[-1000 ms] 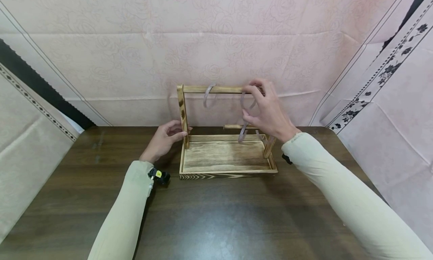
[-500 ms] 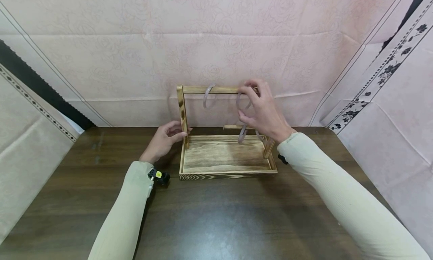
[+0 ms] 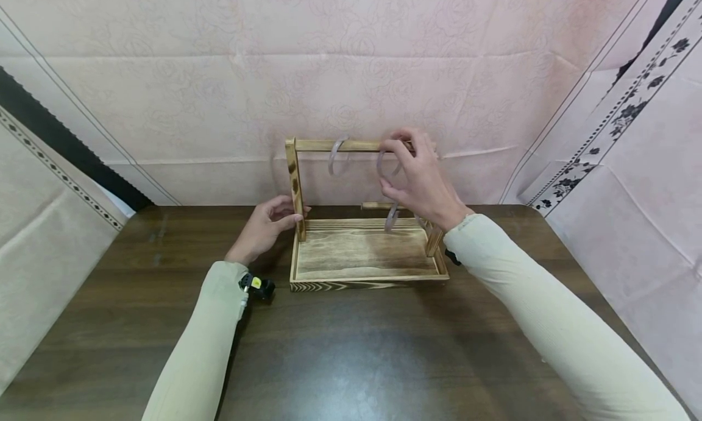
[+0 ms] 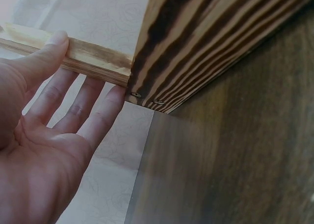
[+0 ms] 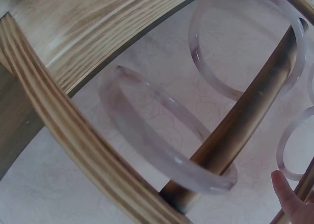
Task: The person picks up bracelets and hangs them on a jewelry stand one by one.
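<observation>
A wooden display stand (image 3: 368, 279) has a tray base, two uprights, a top bar and a lower bar (image 3: 374, 206). My left hand (image 3: 267, 226) grips its left upright (image 4: 98, 56) near the base, thumb on one side and fingers on the other. With my right hand (image 3: 419, 180) I hold a pale translucent bangle (image 3: 380, 164) that hangs on the top bar, thumb low and fingers up by the bar. To its left hangs another bangle (image 3: 333, 158). Two more bangles, one pale lilac bangle (image 5: 147, 135) near an upright, hang on the lower bar, partly hidden by my right hand in the head view.
The stand is on a dark brown wooden table (image 3: 351, 348). Behind it hangs a pale floral cloth (image 3: 230, 104), with more cloth at both sides. A small black wrist camera (image 3: 262, 288) is strapped to the left sleeve.
My right hand has slid left along the top bar, carrying the bangle toward the other one there. The left hand and the stand keep their places.
</observation>
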The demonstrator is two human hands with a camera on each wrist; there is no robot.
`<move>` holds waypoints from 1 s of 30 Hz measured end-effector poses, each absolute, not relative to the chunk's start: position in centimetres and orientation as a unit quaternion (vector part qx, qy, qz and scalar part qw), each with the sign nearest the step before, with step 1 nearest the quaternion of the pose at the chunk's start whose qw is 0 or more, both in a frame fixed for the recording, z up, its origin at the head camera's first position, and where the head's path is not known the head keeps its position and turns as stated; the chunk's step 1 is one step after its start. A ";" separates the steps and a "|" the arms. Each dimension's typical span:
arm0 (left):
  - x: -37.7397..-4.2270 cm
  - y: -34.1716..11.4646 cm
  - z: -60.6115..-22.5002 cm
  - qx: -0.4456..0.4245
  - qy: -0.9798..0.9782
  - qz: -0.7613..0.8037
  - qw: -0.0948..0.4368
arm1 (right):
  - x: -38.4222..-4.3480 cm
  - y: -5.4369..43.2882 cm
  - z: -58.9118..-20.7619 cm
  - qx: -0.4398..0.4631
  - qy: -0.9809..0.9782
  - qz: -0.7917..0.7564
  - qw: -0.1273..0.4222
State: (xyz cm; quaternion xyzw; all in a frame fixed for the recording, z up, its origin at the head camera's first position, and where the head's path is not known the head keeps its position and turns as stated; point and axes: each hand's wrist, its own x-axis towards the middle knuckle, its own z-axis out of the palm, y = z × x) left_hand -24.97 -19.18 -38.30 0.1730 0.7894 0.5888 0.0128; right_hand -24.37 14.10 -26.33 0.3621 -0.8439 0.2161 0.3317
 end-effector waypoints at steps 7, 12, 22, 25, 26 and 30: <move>-25.0 -19.2 -38.3 0.171 0.793 0.585 0.012 | -24.3 13.7 -26.4 0.355 -0.848 0.207 0.336; -25.0 -19.2 -38.4 0.170 0.797 0.580 0.012 | -24.3 13.5 -26.5 0.347 -0.852 0.197 0.339; -25.1 -19.3 -38.4 0.159 0.804 0.573 0.007 | -24.2 13.4 -26.6 0.348 -0.848 0.200 0.345; -25.1 -19.3 -38.4 0.159 0.804 0.572 0.005 | -24.2 13.5 -26.7 0.349 -0.848 0.201 0.345; -25.1 -19.3 -38.4 0.159 0.803 0.574 0.005 | -24.2 13.5 -26.8 0.351 -0.847 0.202 0.345; -25.0 -19.3 -38.4 0.165 0.799 0.578 0.011 | -24.0 13.7 -26.8 0.354 -0.844 0.214 0.341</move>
